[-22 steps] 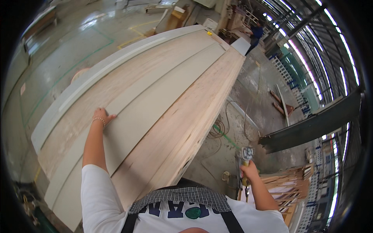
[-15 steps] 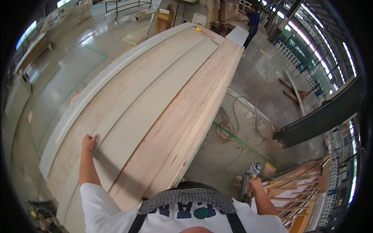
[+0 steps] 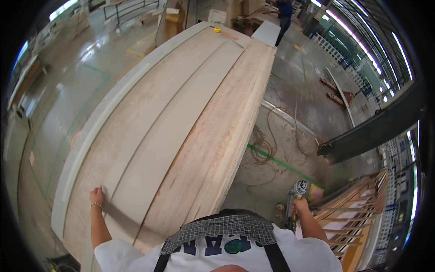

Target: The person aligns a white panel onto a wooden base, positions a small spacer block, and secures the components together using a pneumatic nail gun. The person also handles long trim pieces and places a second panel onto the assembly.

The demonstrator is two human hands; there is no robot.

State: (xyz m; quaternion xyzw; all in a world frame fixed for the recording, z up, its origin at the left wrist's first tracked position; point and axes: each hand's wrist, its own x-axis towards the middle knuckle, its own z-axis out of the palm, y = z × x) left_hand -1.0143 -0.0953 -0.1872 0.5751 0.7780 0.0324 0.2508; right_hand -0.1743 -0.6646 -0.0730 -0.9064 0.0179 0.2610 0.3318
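My left hand (image 3: 97, 196), a beaded bracelet on its wrist, rests on the near left part of a large wooden panel (image 3: 217, 131). Its fingers are curled together beside the left edge of a long grey strip (image 3: 158, 149); whether they pinch anything is hidden. A narrow groove or step line runs the strip's length. My right hand (image 3: 300, 206) is wrapped round the handle of a nail gun (image 3: 300, 187), held off the panel's right side above the floor. Along the panel's far left edge lies another pale grey strip (image 3: 113, 95).
A yellow tape measure (image 3: 217, 30) lies at the panel's far end. An air hose (image 3: 267, 152) coils on the floor to the right. Wooden strips (image 3: 344, 217) are stacked at lower right, below a dark steel beam (image 3: 371, 136). Another person (image 3: 284, 18) stands beyond the far end.
My left hand has slid nearer to me along the grey strip. The view has shifted slightly. My right hand still grips the nail gun in about the same place.
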